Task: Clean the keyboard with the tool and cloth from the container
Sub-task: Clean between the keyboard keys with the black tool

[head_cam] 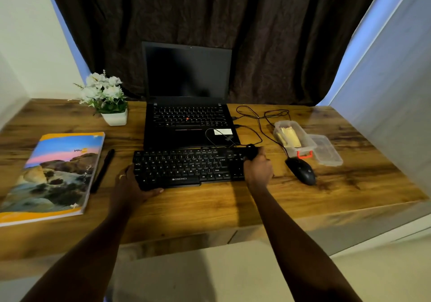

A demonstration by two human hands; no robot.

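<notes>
Container open, cloth unused inside. Tool stage seems underway: left hand grips the keyboard corner, right hand holds the dark tool at its right end.

Dark brown curtain behind wooden desk, pale walls.

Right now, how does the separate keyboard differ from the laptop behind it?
The keyboard is wider and a single flat slab, gripped by the left hand; the laptop is narrower, stands open with a dark screen, and no hand touches it. Both are black with lettered keys.
</notes>
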